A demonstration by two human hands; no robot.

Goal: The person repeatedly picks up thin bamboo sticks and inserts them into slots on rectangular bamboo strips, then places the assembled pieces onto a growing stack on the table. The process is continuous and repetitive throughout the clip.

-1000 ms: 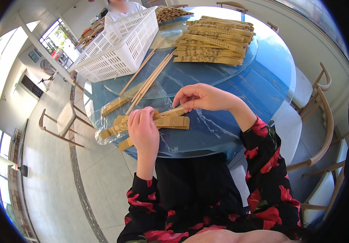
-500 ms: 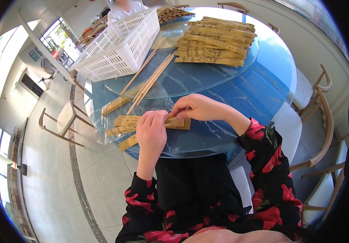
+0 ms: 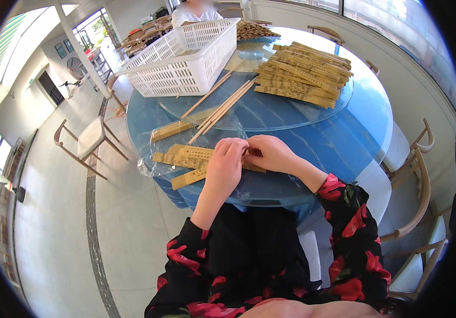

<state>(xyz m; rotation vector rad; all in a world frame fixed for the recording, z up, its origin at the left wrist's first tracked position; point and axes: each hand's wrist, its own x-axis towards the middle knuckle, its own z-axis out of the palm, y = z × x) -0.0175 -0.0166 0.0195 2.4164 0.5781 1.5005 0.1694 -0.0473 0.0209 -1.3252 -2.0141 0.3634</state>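
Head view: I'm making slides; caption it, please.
Left hand and right hand meet over printed yellow strips near wooden sticks on a blue table.

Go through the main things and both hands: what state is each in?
Left hand: fingers bent
Right hand: fingers curled, beside the left
Near strips: loose, overlapping
Large strip pile: stacked, uneven
Wooden sticks: lying loose
Plastic film: crumpled
White basket: upright, open-topped

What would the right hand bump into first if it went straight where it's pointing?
Most likely the left hand. The right hand points that way, and the two look very close, though I can't tell if they touch.
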